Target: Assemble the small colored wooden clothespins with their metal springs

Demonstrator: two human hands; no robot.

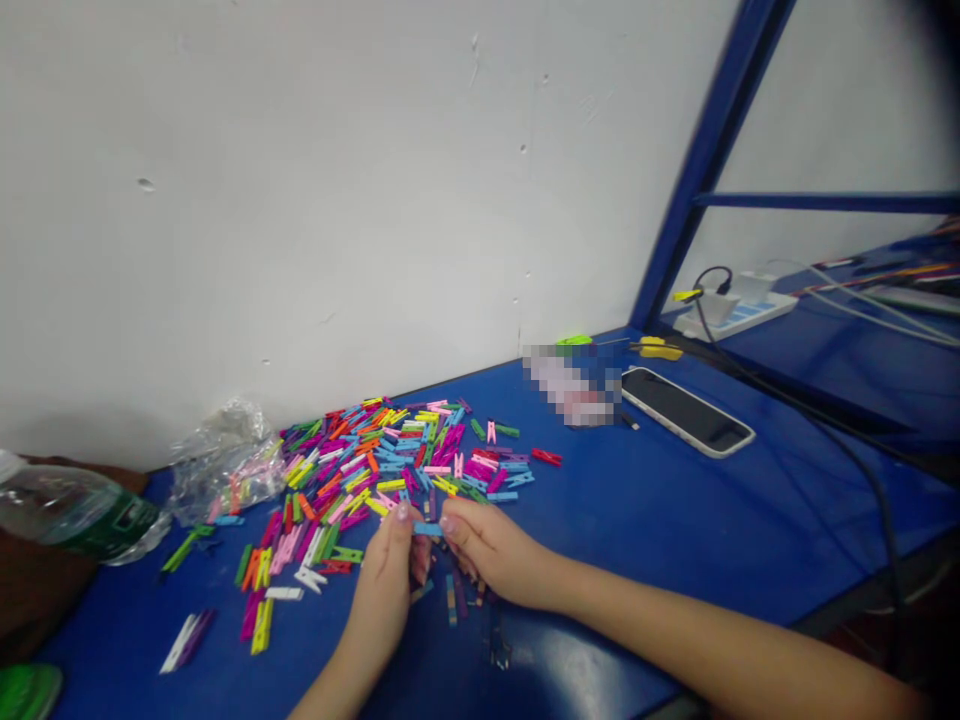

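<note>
Between my two hands is a small blue clothespin (pixel 428 529), pinched at its two ends. My left hand (pixel 391 560), fingers curled, has its thumb on the left end. My right hand (pixel 499 553) is closed on the right end with thumb and finger. Under and just in front of the hands lie several dark blue, purple and wooden clothespin pieces (pixel 451 600), partly hidden by the fingers. A small metal spring-like piece (pixel 499 655) rests nearer to me. Beyond the hands spreads a large heap of small colored clothespins (pixel 375 450).
On the blue table (pixel 592 500) a crumpled clear plastic bag (pixel 232 460) and a lying water bottle (pixel 75 505) are at the left. A phone (pixel 686 410) lies at the right, with a black cable (pixel 847 450) beyond it. A power strip (pixel 739 315) sits behind the blue frame post (pixel 709 150).
</note>
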